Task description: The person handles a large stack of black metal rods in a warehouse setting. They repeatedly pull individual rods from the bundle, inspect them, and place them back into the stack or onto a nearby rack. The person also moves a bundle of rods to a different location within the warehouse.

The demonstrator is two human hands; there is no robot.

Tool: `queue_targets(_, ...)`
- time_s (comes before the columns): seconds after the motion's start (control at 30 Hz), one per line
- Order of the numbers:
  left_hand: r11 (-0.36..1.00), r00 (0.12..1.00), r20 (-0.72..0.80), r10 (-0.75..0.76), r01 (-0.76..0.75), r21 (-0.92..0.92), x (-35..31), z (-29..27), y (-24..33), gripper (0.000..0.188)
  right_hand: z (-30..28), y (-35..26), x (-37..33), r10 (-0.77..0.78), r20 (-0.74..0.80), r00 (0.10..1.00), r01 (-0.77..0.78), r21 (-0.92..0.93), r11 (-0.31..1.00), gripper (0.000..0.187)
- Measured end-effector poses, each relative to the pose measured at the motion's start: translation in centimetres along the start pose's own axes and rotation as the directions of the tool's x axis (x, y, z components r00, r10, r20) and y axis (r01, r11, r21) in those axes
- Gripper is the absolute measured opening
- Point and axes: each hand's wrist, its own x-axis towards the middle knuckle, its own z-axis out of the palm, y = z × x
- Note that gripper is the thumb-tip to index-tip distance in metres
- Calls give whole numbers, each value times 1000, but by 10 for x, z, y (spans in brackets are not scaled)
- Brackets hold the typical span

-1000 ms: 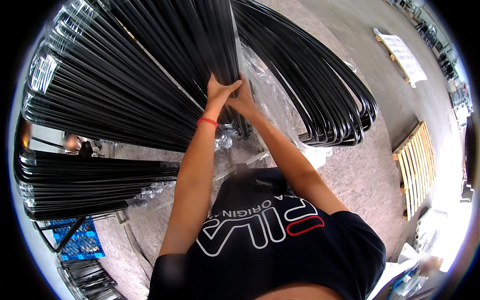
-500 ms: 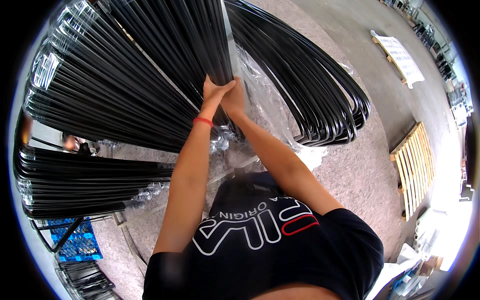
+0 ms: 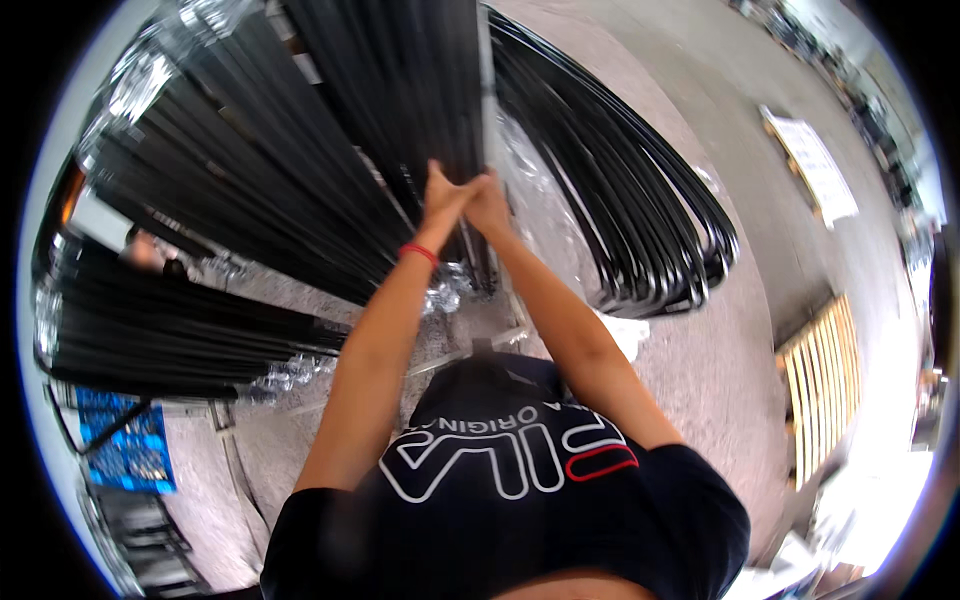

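Both hands, the left hand (image 3: 445, 195) and right hand (image 3: 490, 205), are squeezing shut around 1 black bent rod (image 3: 478, 120), far in the middle of the hanging black rods (image 3: 250, 190). The rod could be slipping and knocking the curved rods (image 3: 640, 220) on the right, because they are hanging close.

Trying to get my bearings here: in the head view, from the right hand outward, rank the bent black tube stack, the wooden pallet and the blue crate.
From the right hand:
1. Bent black tube stack, just to its right, nearest.
2. Wooden pallet, on the floor lower right.
3. Blue crate, far lower left, farthest.

Pallet and crate are fairly close to call; the fisheye bends the edges.
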Motion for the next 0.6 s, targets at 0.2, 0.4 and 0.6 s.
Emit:
queue_targets(0.2, 895, 949, 286, 136, 6, -446, -56, -28, 9, 55, -56, -23, -12, 110, 269, 957, -191, 295, 936, 56)
queue_targets(0.4, 896, 962, 27, 273, -244, -372, -127, -149, 88, 18, -112, -176, -17, -145, 299, 943, -70, 603, 794, 31)
queue_targets(0.6, 631, 500, -399, 769, -693, 349, -190, -272, 189, 19, -147, -291, -27, -699, 89, 709, 379, 788, 485, 29)
